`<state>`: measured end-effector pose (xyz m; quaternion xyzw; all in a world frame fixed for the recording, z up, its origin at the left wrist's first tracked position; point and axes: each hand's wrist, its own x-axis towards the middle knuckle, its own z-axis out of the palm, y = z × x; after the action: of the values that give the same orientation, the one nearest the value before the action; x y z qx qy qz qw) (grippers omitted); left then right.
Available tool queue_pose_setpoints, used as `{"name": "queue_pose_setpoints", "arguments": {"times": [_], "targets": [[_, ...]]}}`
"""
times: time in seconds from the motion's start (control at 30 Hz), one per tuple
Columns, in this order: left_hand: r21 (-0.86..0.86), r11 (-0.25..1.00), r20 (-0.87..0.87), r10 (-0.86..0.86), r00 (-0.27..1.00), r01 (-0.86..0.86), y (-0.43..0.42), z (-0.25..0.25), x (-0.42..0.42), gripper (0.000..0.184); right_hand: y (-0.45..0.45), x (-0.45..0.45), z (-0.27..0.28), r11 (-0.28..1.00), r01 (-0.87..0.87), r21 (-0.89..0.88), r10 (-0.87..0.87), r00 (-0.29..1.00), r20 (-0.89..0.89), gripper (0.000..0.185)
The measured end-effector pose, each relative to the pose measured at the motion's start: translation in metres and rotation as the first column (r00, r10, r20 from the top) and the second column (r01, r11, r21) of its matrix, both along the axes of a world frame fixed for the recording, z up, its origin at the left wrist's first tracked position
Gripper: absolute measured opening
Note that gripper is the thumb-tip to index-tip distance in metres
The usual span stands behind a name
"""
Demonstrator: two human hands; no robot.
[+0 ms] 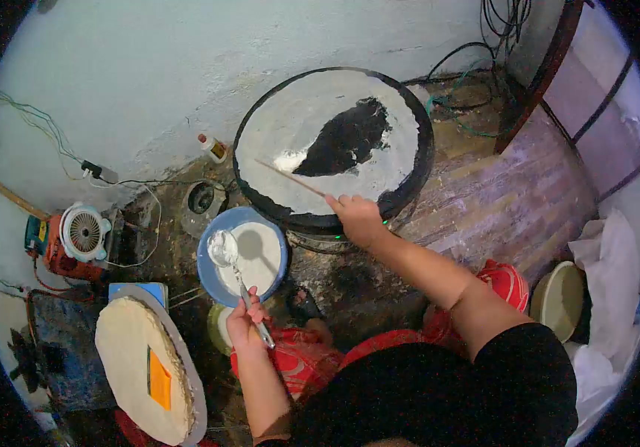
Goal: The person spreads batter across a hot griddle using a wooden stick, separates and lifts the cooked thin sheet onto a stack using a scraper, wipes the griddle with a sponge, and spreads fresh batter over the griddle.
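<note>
My left hand (249, 322) is closed round the handle of a metal ladle (223, 249), its white-coated bowl held over a blue basin (206, 272) of white batter (259, 257). My right hand (355, 217) grips a thin wooden stick (290, 177) at the near edge of a large round black griddle (425, 160). The stick reaches left across the griddle. White batter (282, 97) coats much of the griddle, around a bare dark patch in the middle and right.
At lower left lies a stack of round flatbreads (130, 365) with an orange packet (160, 384). A small fan (84, 232), a bottle (213, 147) and cables stand left. A tilted pale bowl (558, 302) and white sheeting (612, 268) are at right.
</note>
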<state>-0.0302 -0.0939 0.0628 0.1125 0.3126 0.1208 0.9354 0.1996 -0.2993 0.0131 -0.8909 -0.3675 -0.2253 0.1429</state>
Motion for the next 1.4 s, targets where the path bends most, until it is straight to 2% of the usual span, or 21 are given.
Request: {"name": "queue_pose_setpoints", "arguments": {"times": [0.1,0.17,0.27,0.3,0.37,0.47,0.53,0.57,0.6,0.67,0.73,0.8,0.83,0.93,1.03,1.1,1.13,1.2,1.27,1.33,1.4], "targets": [[-0.036,0.999,0.054,-0.029,0.998,0.031,0.002,-0.002,-0.005,0.031,-0.005,0.006,-0.013,0.996,0.089,-0.028,-0.09,0.996,-0.009,0.035],[-0.061,0.997,0.077,-0.035,0.996,0.039,0.003,-0.002,-0.005,0.031,-0.02,0.029,-0.002,0.946,0.269,-0.181,-0.285,0.956,-0.067,0.033],[-0.076,0.997,0.032,0.027,0.999,-0.025,0.001,-0.003,-0.005,0.031,-0.034,0.041,0.021,0.943,0.326,-0.067,-0.327,0.872,-0.364,0.04],[0.119,0.99,0.023,-0.075,0.997,0.072,-0.003,0.001,-0.007,0.031,-0.034,0.034,0.018,0.941,0.33,-0.068,-0.331,0.871,-0.363,0.04],[0.085,0.995,0.022,-0.054,0.998,0.052,0.0,-0.003,-0.005,0.03,-0.029,0.019,0.004,0.989,0.145,-0.009,-0.137,0.917,-0.374,0.043],[0.05,0.998,-0.024,-0.021,0.999,0.023,0.0,0.004,-0.001,0.029,-0.044,0.024,-0.013,0.989,0.089,-0.121,-0.117,0.962,-0.246,0.047],[-0.043,0.999,0.017,0.021,1.0,-0.021,-0.003,0.007,-0.001,0.034,-0.061,0.047,0.005,0.94,0.288,-0.182,-0.322,0.925,-0.201,0.053],[-0.043,0.999,0.013,0.019,1.0,-0.018,-0.003,0.008,-0.002,0.034,-0.067,0.055,0.015,0.927,0.328,-0.184,-0.356,0.923,-0.146,0.04],[-0.029,1.0,-0.007,0.01,1.0,-0.01,-0.004,0.009,-0.002,0.032,-0.067,0.06,0.017,0.925,0.333,-0.183,-0.36,0.921,-0.147,0.04],[-0.015,1.0,-0.022,-0.011,1.0,0.01,-0.004,0.007,-0.001,0.03,-0.066,0.065,0.022,0.908,0.417,-0.043,-0.41,0.859,-0.306,0.04],[-0.038,0.999,-0.028,-0.016,0.999,0.015,0.002,0.001,0.0,0.031,-0.055,0.048,0.02,0.904,0.415,0.105,-0.332,0.834,-0.44,0.038],[-0.041,0.999,-0.047,-0.009,0.999,0.007,0.0,0.001,0.001,0.032,-0.054,0.04,0.003,0.975,0.22,0.005,-0.208,0.928,-0.309,0.038],[-0.035,0.999,-0.021,-0.021,1.0,0.02,-0.001,0.0,0.0,0.033,-0.06,0.046,-0.005,0.975,0.224,0.005,-0.211,0.926,-0.314,0.038],[-0.023,0.999,0.014,-0.044,0.999,0.044,0.003,-0.003,-0.005,0.033,-0.078,0.077,0.007,0.886,0.438,-0.155,-0.46,0.871,-0.171,0.039],[-0.025,0.998,0.056,-0.062,0.996,0.064,0.005,-0.004,-0.003,0.034,-0.084,0.088,0.01,0.865,0.494,-0.088,-0.501,0.845,-0.188,0.038],[-0.062,0.998,-0.027,0.021,0.999,-0.022,0.001,0.002,0.0,0.034,-0.074,0.075,0.0,0.859,0.487,0.158,-0.397,0.829,-0.394,0.039],[-0.061,0.998,-0.022,0.019,1.0,-0.021,0.002,0.0,0.0,0.034,-0.069,0.065,-0.002,0.866,0.498,0.042,-0.434,0.791,-0.431,0.044],[-0.069,0.997,0.045,0.019,0.999,-0.016,0.001,-0.003,0.001,0.035,-0.073,0.052,-0.004,0.947,0.32,-0.02,-0.311,0.899,-0.308,0.042],[-0.057,0.998,0.071,-0.008,0.997,0.012,0.003,-0.005,-0.001,0.036,-0.087,0.066,0.0,0.903,0.405,-0.143,-0.428,0.88,-0.205,0.036],[-0.067,0.996,0.122,-0.047,0.991,0.055,0.009,-0.013,-0.005,0.036,-0.103,0.087,0.005,0.86,0.502,-0.096,-0.511,0.85,-0.127,0.025],[-0.079,0.995,0.107,-0.053,0.993,0.062,0.011,-0.011,-0.006,0.036,-0.111,0.097,0.013,0.82,0.56,-0.119,-0.572,0.809,-0.139,0.026]]}}
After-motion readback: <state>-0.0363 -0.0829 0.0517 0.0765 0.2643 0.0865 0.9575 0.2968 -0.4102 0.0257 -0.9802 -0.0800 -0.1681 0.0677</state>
